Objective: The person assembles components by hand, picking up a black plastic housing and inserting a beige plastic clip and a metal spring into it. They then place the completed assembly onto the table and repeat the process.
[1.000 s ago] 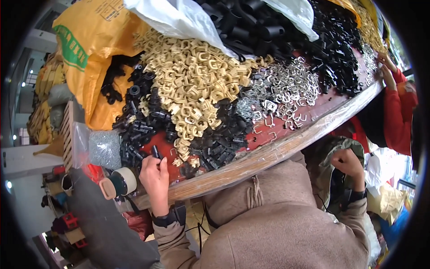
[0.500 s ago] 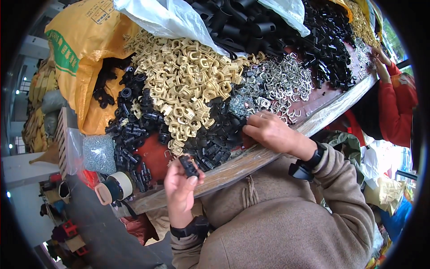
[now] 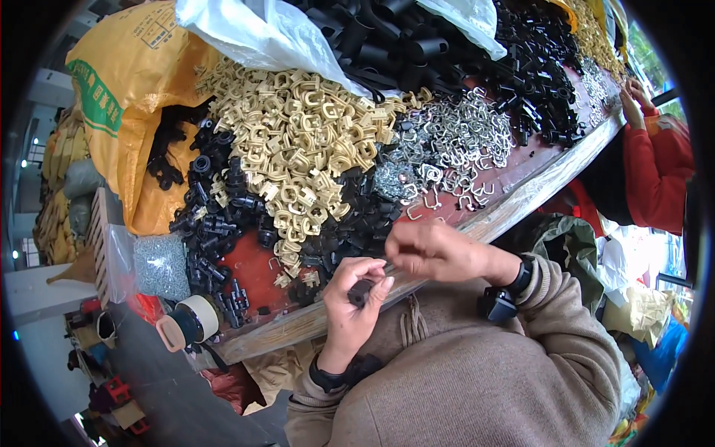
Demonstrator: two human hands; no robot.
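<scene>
A small black plastic fitting sits in my left hand, its fingers wrapped round it just over the table's near edge. My right hand is beside it, fingertips close to the left hand's. Its fingers are curled together, and whatever they may hold is hidden. Beyond my hands lie a heap of black plastic parts, a mound of beige plastic rings and a scatter of bent silver metal clips.
The wooden table edge runs diagonally before me. A bag of small screws and a white-and-green spool stand at left, below a yellow sack. Black tubes lie at the back. Another person's red sleeve shows at right.
My left hand has moved right with the black fitting, turning it. The right hand has drawn back from the metal clips toward the left hand.
</scene>
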